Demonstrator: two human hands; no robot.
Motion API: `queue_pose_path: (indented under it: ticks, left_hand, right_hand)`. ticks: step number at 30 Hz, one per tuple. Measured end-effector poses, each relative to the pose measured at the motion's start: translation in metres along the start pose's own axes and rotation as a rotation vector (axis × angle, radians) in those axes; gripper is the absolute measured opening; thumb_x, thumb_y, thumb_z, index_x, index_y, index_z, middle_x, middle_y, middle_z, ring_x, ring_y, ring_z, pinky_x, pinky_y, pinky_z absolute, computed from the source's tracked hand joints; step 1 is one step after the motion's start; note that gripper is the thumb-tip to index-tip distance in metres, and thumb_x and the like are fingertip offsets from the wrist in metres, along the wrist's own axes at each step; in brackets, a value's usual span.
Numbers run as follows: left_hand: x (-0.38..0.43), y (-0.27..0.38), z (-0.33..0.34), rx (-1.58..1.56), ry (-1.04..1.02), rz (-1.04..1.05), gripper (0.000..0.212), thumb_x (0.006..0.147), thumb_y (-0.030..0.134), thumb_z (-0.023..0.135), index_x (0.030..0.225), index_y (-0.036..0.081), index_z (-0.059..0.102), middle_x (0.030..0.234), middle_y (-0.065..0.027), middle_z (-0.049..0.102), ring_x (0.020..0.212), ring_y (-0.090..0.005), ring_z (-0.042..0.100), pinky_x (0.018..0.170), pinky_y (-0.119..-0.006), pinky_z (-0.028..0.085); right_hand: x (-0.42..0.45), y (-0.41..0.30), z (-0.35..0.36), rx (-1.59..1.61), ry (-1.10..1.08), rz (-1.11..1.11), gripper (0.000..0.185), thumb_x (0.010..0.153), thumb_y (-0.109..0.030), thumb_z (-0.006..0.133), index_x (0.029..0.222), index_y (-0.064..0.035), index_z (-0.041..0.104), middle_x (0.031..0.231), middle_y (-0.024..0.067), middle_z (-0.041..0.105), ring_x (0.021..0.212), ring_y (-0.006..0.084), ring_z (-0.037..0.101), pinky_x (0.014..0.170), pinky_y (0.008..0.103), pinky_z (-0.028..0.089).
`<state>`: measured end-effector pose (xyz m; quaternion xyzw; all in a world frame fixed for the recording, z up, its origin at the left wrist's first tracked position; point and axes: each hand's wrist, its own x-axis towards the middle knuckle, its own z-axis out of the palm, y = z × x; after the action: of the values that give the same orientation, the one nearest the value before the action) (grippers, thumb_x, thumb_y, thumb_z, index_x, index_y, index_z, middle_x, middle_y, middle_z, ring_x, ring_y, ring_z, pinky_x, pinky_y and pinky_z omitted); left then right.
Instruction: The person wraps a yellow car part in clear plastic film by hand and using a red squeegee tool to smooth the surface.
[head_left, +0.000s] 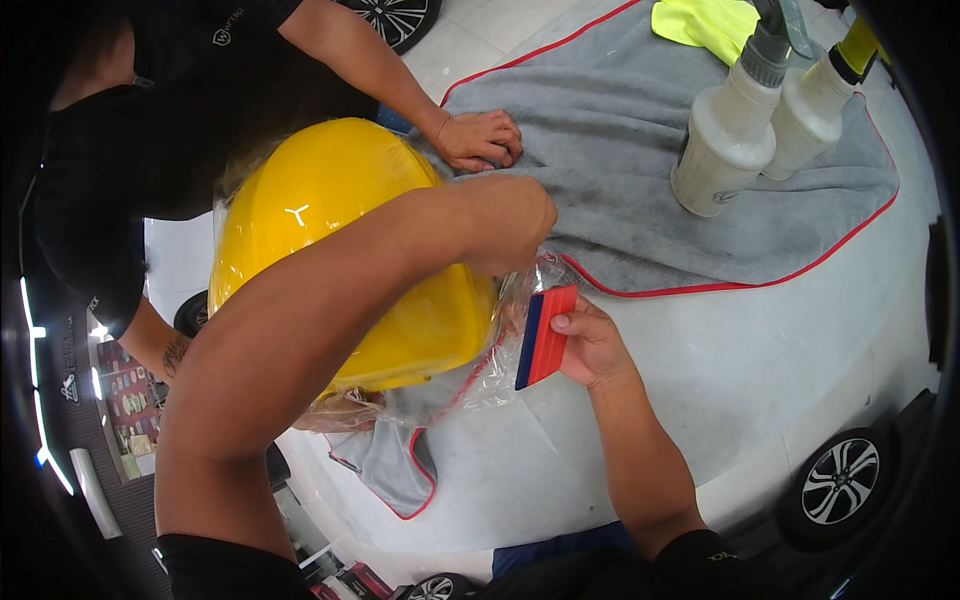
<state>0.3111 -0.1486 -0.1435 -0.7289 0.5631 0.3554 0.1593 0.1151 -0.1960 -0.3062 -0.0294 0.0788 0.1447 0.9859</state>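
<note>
A glossy yellow dome-shaped shell, like a helmet, lies before me, wrapped in clear plastic film whose loose edge hangs at its right and lower sides. Reaching across the shell, my left hand is curled at the film by its right edge; its fingertips are hidden, so its grip cannot be told. In my right hand is a red squeegee card with a dark blue edge, held beside the film. Another person's hand, at the lower edge of the shell, is partly hidden under the film.
A co-worker in black stands at the left, one hand resting on a grey, red-edged towel. Two white spray bottles and a neon yellow cloth stand or lie on it. Beneath is a pale, smooth surface.
</note>
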Motion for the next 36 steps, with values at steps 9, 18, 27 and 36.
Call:
queue_pose_path:
  ticks: [9,18,27,36]
  left_hand:
    - [0.006,-0.032,-0.014,-0.19,0.085,0.043,0.013,0.084,0.01,0.067,0.087,-0.003,0.07,0.081,-0.017,0.069,0.079,-0.0324,0.069,0.076,-0.039,0.054]
    - [-0.025,-0.048,-0.039,-0.507,0.39,-0.345,0.024,0.095,0.021,0.071,0.099,-0.002,0.069,0.082,-0.0045,0.066,0.078,-0.0105,0.059,0.074,-0.028,0.049]
    - [-0.051,-0.056,-0.033,-0.016,0.618,-0.555,0.036,0.092,0.032,0.072,0.101,-0.003,0.072,0.094,-0.0181,0.074,0.094,-0.0372,0.071,0.087,-0.045,0.054]
    - [-0.106,-0.024,-0.018,0.22,0.652,-0.886,0.041,0.101,0.033,0.061,0.128,0.002,0.067,0.135,-0.0176,0.063,0.128,-0.0332,0.059,0.114,-0.044,0.04]
  right_hand:
    - [0.022,-0.019,0.028,-0.111,-0.128,0.147,0.042,0.086,-0.006,0.07,0.126,0.004,0.064,0.125,0.018,0.069,0.108,0.0251,0.071,0.098,0.0401,0.057]
    - [0.047,-0.006,0.046,0.084,0.027,-0.009,0.036,0.092,-0.005,0.065,0.125,0.0068,0.062,0.115,0.0165,0.072,0.101,0.0254,0.074,0.093,0.0402,0.06]
    - [0.053,-0.031,0.02,0.179,0.03,-0.118,0.03,0.093,-0.01,0.066,0.121,0.0016,0.062,0.109,0.0134,0.072,0.098,0.0244,0.072,0.091,0.0423,0.06]
    - [0.019,-0.112,0.026,-0.931,0.422,-0.197,0.034,0.093,-0.011,0.068,0.122,0.0053,0.061,0.108,0.0154,0.073,0.098,0.0238,0.072,0.085,0.0406,0.058]
